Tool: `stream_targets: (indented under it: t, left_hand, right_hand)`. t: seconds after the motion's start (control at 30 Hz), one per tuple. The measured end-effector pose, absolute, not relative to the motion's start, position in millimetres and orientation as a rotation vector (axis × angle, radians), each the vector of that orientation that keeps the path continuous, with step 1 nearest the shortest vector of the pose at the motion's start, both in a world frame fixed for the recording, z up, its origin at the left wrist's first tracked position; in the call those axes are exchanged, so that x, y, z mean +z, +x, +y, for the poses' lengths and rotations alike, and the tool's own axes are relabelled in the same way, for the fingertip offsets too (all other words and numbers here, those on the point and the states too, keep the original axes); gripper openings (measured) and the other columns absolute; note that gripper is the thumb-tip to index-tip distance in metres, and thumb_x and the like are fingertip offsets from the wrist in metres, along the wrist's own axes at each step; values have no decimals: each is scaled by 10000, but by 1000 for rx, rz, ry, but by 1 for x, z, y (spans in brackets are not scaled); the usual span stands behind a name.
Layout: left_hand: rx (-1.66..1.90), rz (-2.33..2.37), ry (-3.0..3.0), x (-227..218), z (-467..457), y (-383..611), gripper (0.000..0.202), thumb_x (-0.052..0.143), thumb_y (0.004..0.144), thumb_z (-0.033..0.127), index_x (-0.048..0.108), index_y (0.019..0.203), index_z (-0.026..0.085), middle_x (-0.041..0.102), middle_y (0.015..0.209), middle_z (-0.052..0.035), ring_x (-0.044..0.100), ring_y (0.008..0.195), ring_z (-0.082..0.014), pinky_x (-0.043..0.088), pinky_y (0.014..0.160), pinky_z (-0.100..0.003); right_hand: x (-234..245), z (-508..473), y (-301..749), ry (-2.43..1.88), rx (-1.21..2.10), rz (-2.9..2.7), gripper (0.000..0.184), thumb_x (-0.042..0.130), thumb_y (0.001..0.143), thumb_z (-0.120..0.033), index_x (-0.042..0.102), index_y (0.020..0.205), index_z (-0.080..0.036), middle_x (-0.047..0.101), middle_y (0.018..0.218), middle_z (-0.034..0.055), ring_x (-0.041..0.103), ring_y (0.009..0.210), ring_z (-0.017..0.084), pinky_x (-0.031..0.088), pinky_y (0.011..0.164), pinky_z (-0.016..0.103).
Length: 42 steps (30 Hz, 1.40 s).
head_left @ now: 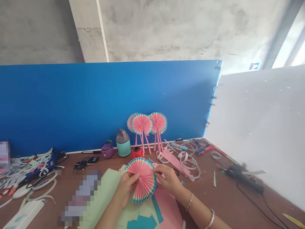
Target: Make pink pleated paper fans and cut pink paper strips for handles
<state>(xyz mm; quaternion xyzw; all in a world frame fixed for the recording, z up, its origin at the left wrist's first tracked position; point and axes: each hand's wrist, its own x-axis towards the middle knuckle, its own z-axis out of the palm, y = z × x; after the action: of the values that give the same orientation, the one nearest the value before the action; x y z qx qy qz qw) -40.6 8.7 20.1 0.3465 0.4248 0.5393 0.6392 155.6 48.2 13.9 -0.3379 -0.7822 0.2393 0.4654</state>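
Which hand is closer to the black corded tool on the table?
Right. The right hand, on the pink pleated paper fan, lies left of the black corded tool; the left hand is farther left, beyond the fan.

A blue partition (95, 101) spans the middle of the frame from the left edge, standing along the back of a brown table (228, 197). A white partition (262, 127) meets it at right, forming a corner. Bare grey concrete (166, 28) fills the top, with a paler beam (90, 31) at upper left. Daylight glares through a window (295, 47) at upper right.
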Motion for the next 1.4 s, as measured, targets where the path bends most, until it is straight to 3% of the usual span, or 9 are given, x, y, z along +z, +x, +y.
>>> stream_targets:
  t: [0.1,0.27,0.43,0.6,0.93,1.0,1.1,1.23,1.4]
  left_hand:
    - [1241,961,792,21,8,-39,391,787,598,297,653,926,129,725,928,-118,672,879,-272,507,749,-333]
    - [1311,920,781,17,11,-35,385,777,614,291,658,940,125,721,949,-123,659,927,-283,482,854,-387]
    - [1317,846,804,12,12,-32,348,760,640,302,671,924,122,719,956,-128,657,926,-276,476,869,-392]
    - [1263,834,820,15,9,-28,362,732,671,346,679,951,122,721,943,-133,662,903,-278,493,823,-385]
    - [1349,829,815,8,9,-24,329,722,683,304,671,959,134,718,945,-115,663,874,-260,502,785,-357]
    - [1373,829,776,8,8,-21,318,726,676,319,677,936,141,714,965,-110,658,888,-258,502,784,-349]
    - [1402,883,783,11,7,-17,328,742,652,329,686,917,145,717,954,-104,655,891,-252,498,793,-337]
    - [1472,975,815,17,2,-10,404,769,602,324,687,948,134,717,954,-117,648,906,-274,502,798,-356]
    - [1457,1004,799,20,-5,-5,459,781,580,303,682,998,143,694,1037,-125,616,987,-298,493,824,-383]
  right_hand:
    - [14,48,156,-898,701,-1846,194,510,795,-199,663,914,-190,672,826,61,600,755,181,461,712,311]
    - [12,48,153,-1014,1016,-1664,420,560,775,-318,526,1169,-177,638,846,43,578,741,170,452,667,294]
    - [7,46,146,-1024,1261,-1612,389,653,694,-341,567,1030,-165,547,647,-31,488,562,114,375,511,229]
    - [15,38,142,-989,1282,-1640,198,671,661,-298,598,789,-166,589,722,-5,498,612,122,381,528,223]
    - [18,37,144,-1065,1194,-1714,114,616,662,-250,566,733,-177,529,651,-33,451,576,108,354,516,211]
    - [17,37,144,-1034,1117,-1784,90,567,682,-227,571,759,-180,563,691,-17,499,627,130,391,565,229]
    - [17,34,144,-1013,680,-1947,223,524,679,-177,604,886,-193,610,927,51,546,886,207,425,755,314]
    - [23,22,140,-1008,97,-2055,339,591,677,-229,592,1016,-235,504,1240,92,412,1159,293,323,917,435]
    - [28,15,133,-989,54,-2128,165,604,681,-220,575,843,-229,609,1033,44,473,1073,256,258,951,440]
